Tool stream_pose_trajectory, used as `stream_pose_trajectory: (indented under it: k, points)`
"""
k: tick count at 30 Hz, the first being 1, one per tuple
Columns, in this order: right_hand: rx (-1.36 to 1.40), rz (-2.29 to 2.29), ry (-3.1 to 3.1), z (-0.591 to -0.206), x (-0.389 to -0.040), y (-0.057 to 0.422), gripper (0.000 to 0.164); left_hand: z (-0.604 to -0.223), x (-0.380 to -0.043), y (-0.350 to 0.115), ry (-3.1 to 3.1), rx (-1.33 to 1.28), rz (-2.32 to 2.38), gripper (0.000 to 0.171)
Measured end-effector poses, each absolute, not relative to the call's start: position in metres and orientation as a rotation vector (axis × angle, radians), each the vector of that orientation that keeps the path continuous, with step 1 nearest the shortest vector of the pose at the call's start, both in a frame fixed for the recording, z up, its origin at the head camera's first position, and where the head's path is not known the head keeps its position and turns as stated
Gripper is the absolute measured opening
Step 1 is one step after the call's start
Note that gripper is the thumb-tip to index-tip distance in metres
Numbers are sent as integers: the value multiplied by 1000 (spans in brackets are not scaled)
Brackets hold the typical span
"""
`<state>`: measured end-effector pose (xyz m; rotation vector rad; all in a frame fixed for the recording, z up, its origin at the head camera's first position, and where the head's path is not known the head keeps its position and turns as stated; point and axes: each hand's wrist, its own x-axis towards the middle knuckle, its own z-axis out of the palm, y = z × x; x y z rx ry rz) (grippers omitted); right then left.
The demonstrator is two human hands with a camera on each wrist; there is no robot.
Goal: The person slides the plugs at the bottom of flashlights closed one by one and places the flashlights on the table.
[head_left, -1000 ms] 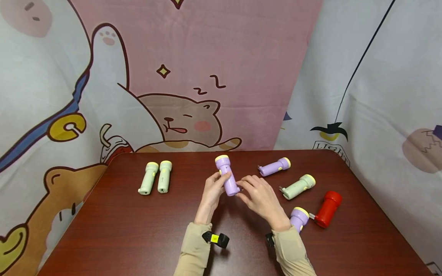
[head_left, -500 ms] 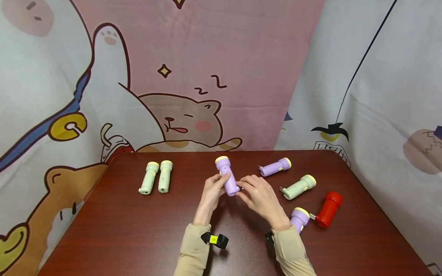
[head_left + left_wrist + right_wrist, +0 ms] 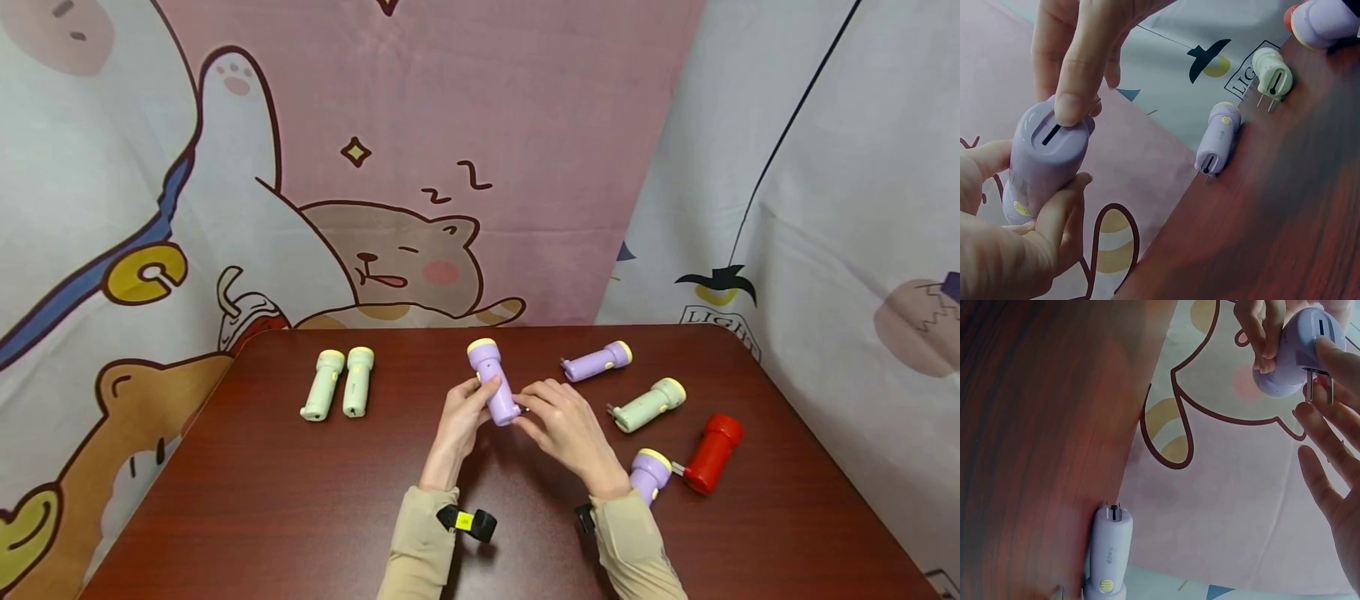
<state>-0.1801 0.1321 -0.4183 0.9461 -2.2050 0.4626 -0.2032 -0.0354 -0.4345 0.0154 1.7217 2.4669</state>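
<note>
A purple flashlight (image 3: 492, 385) with a yellow lens ring is held above the table, lens end pointing away. My left hand (image 3: 457, 421) grips its barrel between thumb and fingers. At the tail end, my right hand (image 3: 566, 429) has its thumb on the face by the dark slot, seen in the left wrist view, while its fingers lie around that end. Metal plug prongs (image 3: 1309, 386) stick out from the tail's side in the right wrist view. A second purple flashlight (image 3: 597, 362) lies to the right, also with prongs out.
Two pale green flashlights (image 3: 322, 387) lie side by side at the back left of the brown table (image 3: 300, 517). On the right are another green flashlight (image 3: 647, 406), a red flashlight (image 3: 712, 455) with prongs out, and a purple one (image 3: 650, 475) partly behind the right forearm.
The flashlight and both hands stay in nearly the same place. Its prongs show a little more beside the right fingers than a second ago.
</note>
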Motion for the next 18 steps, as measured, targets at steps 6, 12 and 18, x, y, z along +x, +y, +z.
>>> stream_pose_trajectory:
  k: [6,12,18]
  points:
    - [944,472,-2197,-418,-180,131,32,-433,-203,-35,1721,21,2467,40]
    - [943,475,-2189,-417,-180,130,33,-432,-203,-35,1717,23,2476,40]
    - [941,475,-2180,-418,-181,130,33,-431,-204,-35,1712,14,2482,40]
